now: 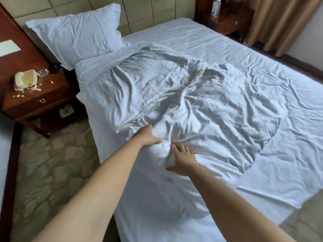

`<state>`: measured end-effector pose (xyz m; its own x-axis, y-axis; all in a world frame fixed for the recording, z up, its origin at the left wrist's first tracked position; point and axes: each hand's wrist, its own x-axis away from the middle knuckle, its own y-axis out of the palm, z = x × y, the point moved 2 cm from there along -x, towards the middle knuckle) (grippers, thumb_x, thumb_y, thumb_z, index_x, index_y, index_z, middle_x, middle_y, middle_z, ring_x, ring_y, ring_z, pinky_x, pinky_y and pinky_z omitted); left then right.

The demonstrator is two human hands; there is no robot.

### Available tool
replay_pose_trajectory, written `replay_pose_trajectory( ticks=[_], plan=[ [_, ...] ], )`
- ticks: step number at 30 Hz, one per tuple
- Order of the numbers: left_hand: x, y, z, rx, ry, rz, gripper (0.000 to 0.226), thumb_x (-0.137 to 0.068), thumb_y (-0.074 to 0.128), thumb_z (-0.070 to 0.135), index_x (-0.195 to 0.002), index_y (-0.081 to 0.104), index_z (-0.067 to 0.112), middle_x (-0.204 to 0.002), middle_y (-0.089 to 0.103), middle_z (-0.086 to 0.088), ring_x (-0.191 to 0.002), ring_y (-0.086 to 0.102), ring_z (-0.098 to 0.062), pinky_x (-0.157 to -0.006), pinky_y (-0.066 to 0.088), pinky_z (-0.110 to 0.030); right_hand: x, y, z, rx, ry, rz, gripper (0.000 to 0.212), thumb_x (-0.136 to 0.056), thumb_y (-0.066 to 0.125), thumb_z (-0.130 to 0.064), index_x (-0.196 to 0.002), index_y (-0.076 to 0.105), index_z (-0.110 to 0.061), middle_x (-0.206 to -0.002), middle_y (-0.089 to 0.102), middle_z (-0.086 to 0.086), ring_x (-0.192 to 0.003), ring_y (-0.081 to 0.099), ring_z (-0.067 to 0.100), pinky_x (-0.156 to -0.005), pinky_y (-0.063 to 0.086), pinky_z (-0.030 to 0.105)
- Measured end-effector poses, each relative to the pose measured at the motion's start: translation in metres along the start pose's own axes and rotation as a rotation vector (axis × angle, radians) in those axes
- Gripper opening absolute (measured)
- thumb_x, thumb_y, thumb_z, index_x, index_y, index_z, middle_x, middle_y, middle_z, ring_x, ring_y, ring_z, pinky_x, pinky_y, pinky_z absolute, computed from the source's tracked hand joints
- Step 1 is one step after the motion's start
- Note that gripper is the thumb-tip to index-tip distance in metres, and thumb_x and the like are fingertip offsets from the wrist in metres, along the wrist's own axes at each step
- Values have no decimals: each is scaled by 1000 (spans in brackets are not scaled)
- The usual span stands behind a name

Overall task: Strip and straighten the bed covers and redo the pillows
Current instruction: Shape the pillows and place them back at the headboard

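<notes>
L hand clenched on crumpled white cotton duvet cover; R hand half-open, pressing bunch. Soft, light, floppy; prob. best gripped at corners.

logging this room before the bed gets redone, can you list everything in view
pillow: one, white, propped against the headboard at the bed's near-left top
crumpled cover: one, white, bunched mid-bed
bed sheet: one, white, wrinkled, over the mattress
headboard: one, beige padded panels
nightstand: one, dark wood, left of bed
telephone: one, cream, on that nightstand
far nightstand: one, dark wood, bottle on top
curtain: tan, top right
carpet: beige, patterned
left hand: gripping the cover's near edge
right hand: fingers spread on the cover
</notes>
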<state>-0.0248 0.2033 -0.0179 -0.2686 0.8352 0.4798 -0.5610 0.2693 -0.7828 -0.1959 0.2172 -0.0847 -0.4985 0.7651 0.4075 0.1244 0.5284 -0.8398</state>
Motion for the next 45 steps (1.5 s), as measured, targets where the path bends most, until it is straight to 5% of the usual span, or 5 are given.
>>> replay_pose_trajectory(
  ticks=[17,29,35,39,45],
  plan=[
    [-38,-52,-97,773,216,-188,50,-74,82,20,-117,60,7,-113,61,0,-97,61,-17,-81,51,-26,24,63,-82,80,640,309,108,-83,65,-42,-149,-20,-32,-159,-13,9,-147,-11,27,-117,3,51],
    [-60,9,-133,499,104,-187,96,-63,75,65,-135,48,8,-131,55,-9,-120,53,-22,-98,42,-31,27,107,-93,50,597,263,112,-83,65,-40,-147,-26,-29,-156,-27,8,-144,-23,30,-116,-10,45],
    [-46,16,-150,426,91,-121,87,-39,76,78,-103,70,19,-109,69,-7,-113,59,-25,-99,48,-41,44,126,-85,-90,791,447,97,-84,57,-15,-152,-13,-23,-160,-11,4,-147,-12,22,-119,-3,38],
    [5,47,-162,468,169,154,96,-56,91,35,-136,42,13,-141,39,-4,-133,33,-18,-110,28,-30,47,139,-89,-264,871,663,71,-78,66,-12,-141,35,-3,-149,31,14,-142,23,30,-114,27,42],
    [22,102,-145,1026,-174,94,128,-54,90,38,-149,4,34,-149,27,3,-135,34,-23,-110,35,-41,61,154,-83,-294,959,612,62,-88,56,-21,-145,31,-14,-149,26,7,-140,21,25,-113,21,35]
  ],
)
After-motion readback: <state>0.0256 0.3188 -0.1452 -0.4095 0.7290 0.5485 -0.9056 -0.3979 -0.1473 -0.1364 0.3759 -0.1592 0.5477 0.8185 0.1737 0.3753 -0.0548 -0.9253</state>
